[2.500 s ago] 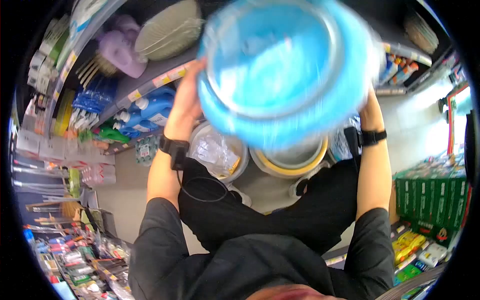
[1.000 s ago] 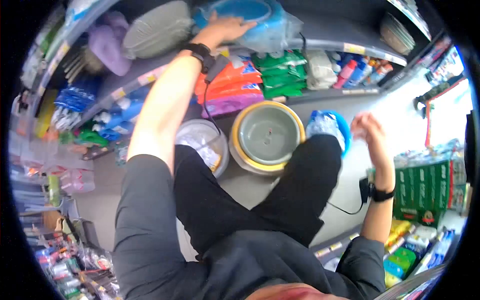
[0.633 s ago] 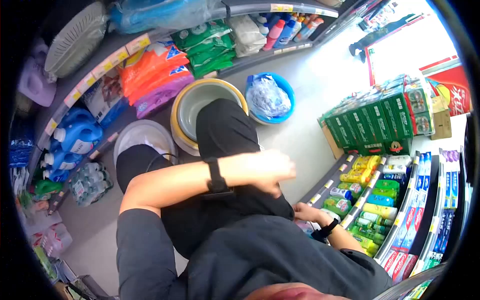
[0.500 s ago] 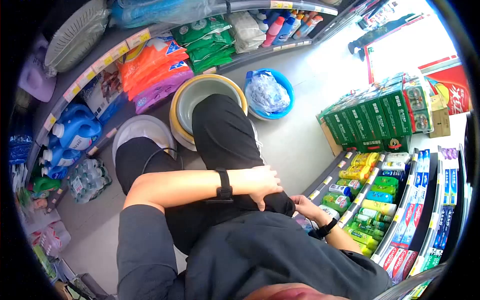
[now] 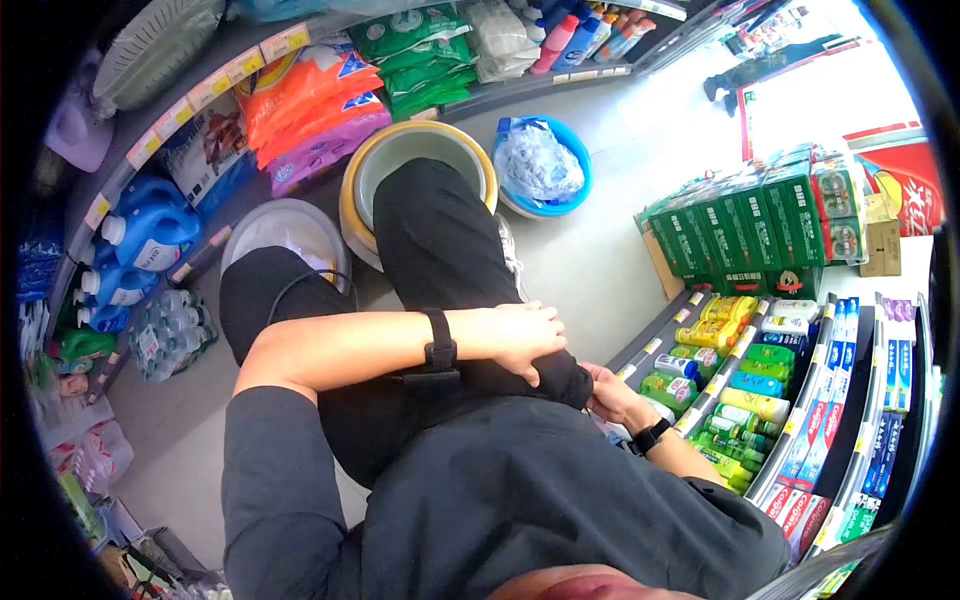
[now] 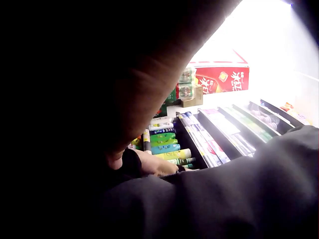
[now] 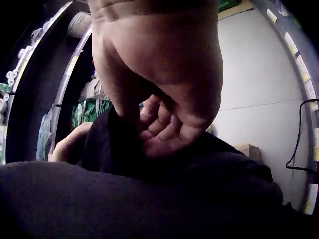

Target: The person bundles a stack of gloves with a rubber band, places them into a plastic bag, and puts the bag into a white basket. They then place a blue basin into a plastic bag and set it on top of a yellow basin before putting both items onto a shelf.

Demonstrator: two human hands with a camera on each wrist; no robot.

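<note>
Across the seated person's right thigh, in the head view, lies the left hand point(image 5: 528, 342), its fingers together and the thumb pointing down along the black trousers point(image 5: 435, 225). Beside the hip the right hand point(image 5: 612, 393) grips a fold of the same trousers. The right wrist view shows the curled fingers point(image 7: 164, 132) against the dark cloth, thumb on the other side of it. The left wrist view is mostly dark, with part of the left hand point(image 6: 149, 94) over the cloth. Wrapped blue plastic ware point(image 5: 285, 8) shows at the top edge, on the shelf.
A yellow-rimmed grey basin point(image 5: 375, 165), a whitish tub point(image 5: 290, 235) and a blue basin point(image 5: 567, 165) holding clear plastic stand on the floor. Green cartons point(image 5: 735, 230) are stacked at right, above shelves of bottles point(image 5: 755, 385). Packs of water bottles point(image 5: 175, 335) sit left.
Both hands held up a blue basin, then the left hand touched it on the shelf. Since then the left hand has come down to the thigh, the right to the hip, and the view has turned right.
</note>
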